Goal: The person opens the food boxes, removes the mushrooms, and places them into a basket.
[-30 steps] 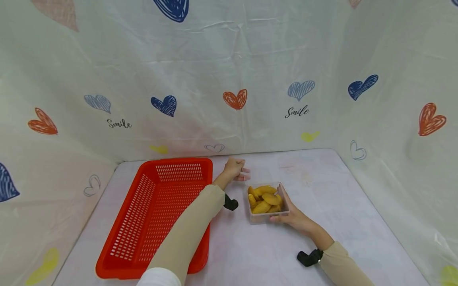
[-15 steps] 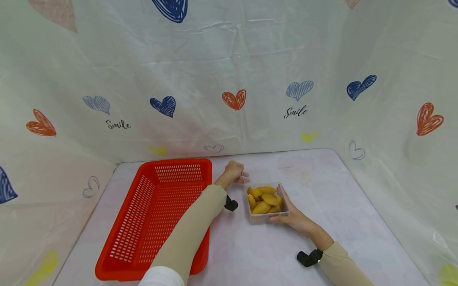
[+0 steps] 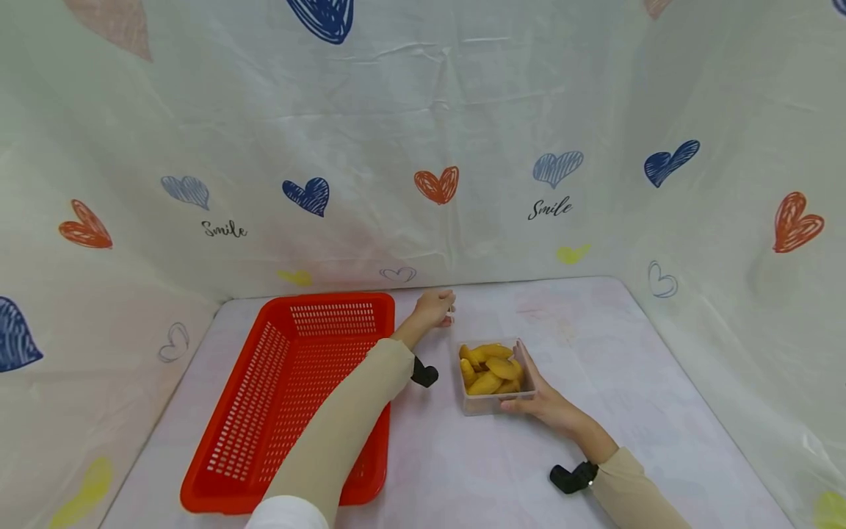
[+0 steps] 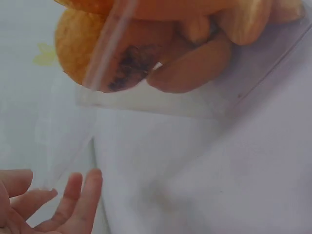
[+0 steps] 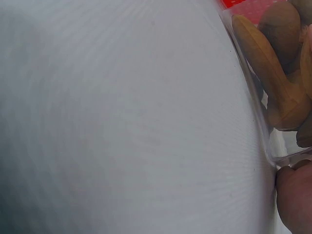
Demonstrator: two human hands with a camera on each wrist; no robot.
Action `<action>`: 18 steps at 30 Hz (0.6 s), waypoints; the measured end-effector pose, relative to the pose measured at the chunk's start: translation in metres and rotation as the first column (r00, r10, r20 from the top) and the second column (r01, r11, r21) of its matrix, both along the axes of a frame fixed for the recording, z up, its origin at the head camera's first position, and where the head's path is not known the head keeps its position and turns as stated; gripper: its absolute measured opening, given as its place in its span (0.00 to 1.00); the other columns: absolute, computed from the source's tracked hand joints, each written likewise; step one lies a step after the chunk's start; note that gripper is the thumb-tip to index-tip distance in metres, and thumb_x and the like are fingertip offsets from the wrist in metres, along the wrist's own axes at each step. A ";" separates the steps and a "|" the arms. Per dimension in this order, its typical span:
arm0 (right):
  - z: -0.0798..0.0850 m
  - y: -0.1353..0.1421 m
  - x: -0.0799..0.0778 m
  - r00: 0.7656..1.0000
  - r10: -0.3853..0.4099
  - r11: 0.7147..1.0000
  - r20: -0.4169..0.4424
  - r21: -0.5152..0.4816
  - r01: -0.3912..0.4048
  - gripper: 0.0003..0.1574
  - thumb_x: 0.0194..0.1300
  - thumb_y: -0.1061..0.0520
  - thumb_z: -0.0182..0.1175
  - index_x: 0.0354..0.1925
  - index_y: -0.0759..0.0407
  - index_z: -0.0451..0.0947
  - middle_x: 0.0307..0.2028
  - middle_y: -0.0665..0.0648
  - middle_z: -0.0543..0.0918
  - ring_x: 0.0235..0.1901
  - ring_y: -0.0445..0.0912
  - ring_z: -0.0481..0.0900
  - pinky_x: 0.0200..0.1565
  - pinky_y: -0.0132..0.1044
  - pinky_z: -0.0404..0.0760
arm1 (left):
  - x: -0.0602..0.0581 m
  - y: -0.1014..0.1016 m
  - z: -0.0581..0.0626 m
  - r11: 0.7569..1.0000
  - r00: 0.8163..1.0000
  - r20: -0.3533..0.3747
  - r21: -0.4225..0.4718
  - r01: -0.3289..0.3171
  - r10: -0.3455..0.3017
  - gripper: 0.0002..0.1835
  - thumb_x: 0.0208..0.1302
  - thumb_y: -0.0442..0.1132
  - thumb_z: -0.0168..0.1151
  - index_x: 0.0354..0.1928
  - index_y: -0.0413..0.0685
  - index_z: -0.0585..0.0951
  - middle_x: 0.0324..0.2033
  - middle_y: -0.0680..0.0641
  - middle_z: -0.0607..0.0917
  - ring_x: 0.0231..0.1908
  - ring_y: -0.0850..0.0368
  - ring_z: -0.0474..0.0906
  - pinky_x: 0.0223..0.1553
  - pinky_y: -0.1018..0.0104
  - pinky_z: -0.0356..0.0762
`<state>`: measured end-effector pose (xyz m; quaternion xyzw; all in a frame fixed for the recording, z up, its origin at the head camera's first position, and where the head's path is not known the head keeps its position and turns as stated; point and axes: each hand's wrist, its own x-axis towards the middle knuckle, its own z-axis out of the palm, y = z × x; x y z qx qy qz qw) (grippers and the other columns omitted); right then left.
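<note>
A clear plastic container stands on the table, filled with several yellow, banana-like fruits. My right hand grips its right side, thumb at the near wall and fingers along the right wall. Behind and left of the container, my left hand is raised. It seems to pinch a thin, clear plastic lid, whose edge barely shows in the head view. In the left wrist view the see-through lid spans between the fingers and the fruit. The container's far side is partly hidden there.
A large red perforated basket stands on the left of the table, with the left forearm crossing over its right part. Black wrist cameras sit on both wrists. A white curtain with printed hearts closes in the back and sides.
The left hand has lifted slightly away from the container, its fingers drawn in closer together. The right hand and the container have stayed in place.
</note>
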<state>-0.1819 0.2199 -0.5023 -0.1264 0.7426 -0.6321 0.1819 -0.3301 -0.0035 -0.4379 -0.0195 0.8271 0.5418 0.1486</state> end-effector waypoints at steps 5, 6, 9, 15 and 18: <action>0.000 0.000 0.000 1.000 0.003 1.000 0.005 -0.014 -0.003 0.69 0.55 0.61 0.66 0.70 0.36 0.22 0.70 0.50 0.26 0.67 0.54 0.22 0.61 0.64 0.44 | 0.008 -0.007 0.013 0.988 0.984 -0.156 -0.146 0.058 -0.081 0.28 0.70 0.48 0.47 0.66 0.42 0.63 0.55 0.39 0.75 0.45 0.48 0.77 0.47 0.60 0.76; 0.000 0.000 0.000 1.000 0.003 1.000 0.005 -0.014 -0.003 0.70 0.55 0.61 0.66 0.70 0.36 0.22 0.70 0.50 0.26 0.67 0.54 0.22 0.61 0.64 0.43 | 0.010 -0.009 0.015 0.983 0.977 -0.190 -0.174 0.065 -0.098 0.28 0.69 0.49 0.47 0.67 0.43 0.61 0.56 0.40 0.74 0.49 0.46 0.75 0.51 0.58 0.73; -0.001 0.000 0.000 1.000 0.001 1.000 0.006 -0.014 -0.001 0.70 0.55 0.61 0.66 0.70 0.37 0.22 0.70 0.49 0.26 0.67 0.53 0.21 0.61 0.64 0.42 | 0.016 -0.012 0.023 0.975 0.948 -0.286 -0.209 0.081 -0.140 0.28 0.70 0.48 0.47 0.67 0.46 0.61 0.56 0.40 0.74 0.54 0.46 0.71 0.55 0.54 0.69; -0.001 0.000 0.000 1.000 0.004 1.000 0.006 -0.020 -0.004 0.70 0.55 0.61 0.66 0.70 0.36 0.22 0.70 0.49 0.26 0.67 0.53 0.22 0.61 0.64 0.40 | 0.032 -0.015 0.038 0.977 0.901 -0.396 -0.176 0.117 -0.179 0.24 0.69 0.48 0.48 0.65 0.52 0.65 0.53 0.44 0.76 0.49 0.47 0.75 0.50 0.57 0.73; 0.000 0.000 -0.001 1.000 0.003 1.000 0.005 -0.018 -0.003 0.69 0.55 0.61 0.65 0.70 0.36 0.22 0.70 0.50 0.26 0.67 0.53 0.22 0.61 0.65 0.41 | 0.041 -0.014 0.044 0.975 0.876 -0.434 -0.164 0.152 -0.210 0.23 0.69 0.49 0.48 0.64 0.54 0.67 0.53 0.45 0.76 0.49 0.50 0.74 0.49 0.59 0.74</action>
